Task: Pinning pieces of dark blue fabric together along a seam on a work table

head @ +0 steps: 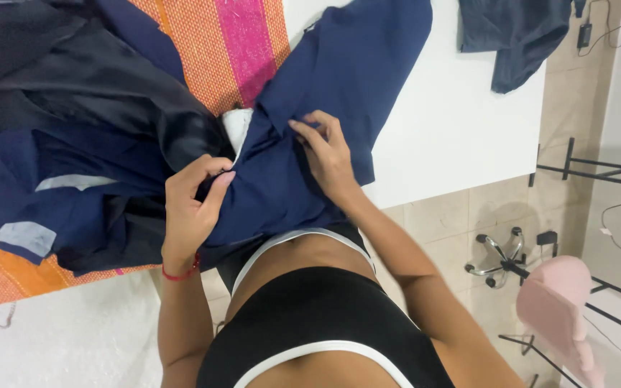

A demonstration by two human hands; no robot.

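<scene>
A navy blue garment (pixel 325 93) lies across the white table (pixel 447 136) and hangs over its near edge. My left hand (pixel 192 205) pinches a fold of this navy cloth at its left side, fingers closed on it. My right hand (pixel 328 154) presses on the same garment a little to the right, fingertips gripping a crease. A white lining patch (pixel 237 126) shows between the folds just above my left hand.
Dark navy and black clothes (pixel 73 108) are heaped at the left on an orange and pink woven cloth (pixel 231 43). Another dark garment (pixel 515 36) lies at the table's far right corner. A pink chair (pixel 558 302) and black metal racks stand on the tiled floor, right.
</scene>
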